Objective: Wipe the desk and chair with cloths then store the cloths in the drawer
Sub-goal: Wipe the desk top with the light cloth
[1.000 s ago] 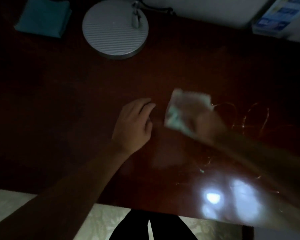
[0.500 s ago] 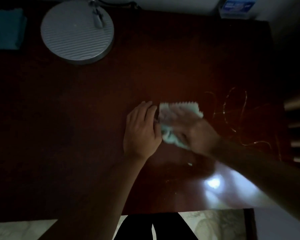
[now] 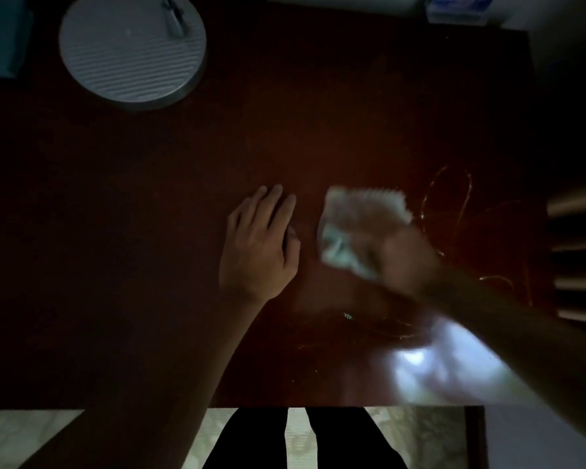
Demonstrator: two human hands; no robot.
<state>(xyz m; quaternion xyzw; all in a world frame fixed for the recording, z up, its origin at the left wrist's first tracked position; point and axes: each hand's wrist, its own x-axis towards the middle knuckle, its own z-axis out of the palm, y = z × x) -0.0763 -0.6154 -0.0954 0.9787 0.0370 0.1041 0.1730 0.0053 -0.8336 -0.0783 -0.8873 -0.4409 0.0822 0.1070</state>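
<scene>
The dark reddish wooden desk (image 3: 285, 130) fills the view in dim light. My right hand (image 3: 396, 255) presses a pale, scallop-edged cloth (image 3: 362, 211) flat on the desk right of centre; hand and cloth are blurred by motion. My left hand (image 3: 257, 245) rests palm down on the desk just left of the cloth, fingers together, holding nothing. A folded teal cloth (image 3: 0, 42) lies at the desk's far left corner. Slats of the chair (image 3: 579, 248) show past the desk's right edge.
A round grey ribbed lamp base (image 3: 132, 49) stands at the back left. A blue-and-white box (image 3: 460, 5) sits at the back right edge. Thin wet streaks (image 3: 454, 204) glint right of the cloth. A bright reflection (image 3: 433, 363) lies near the front edge, my legs below it.
My right hand has slid the pale cloth to the right, away from my left hand, which it touched half a second ago. The left hand stays flat in place.
</scene>
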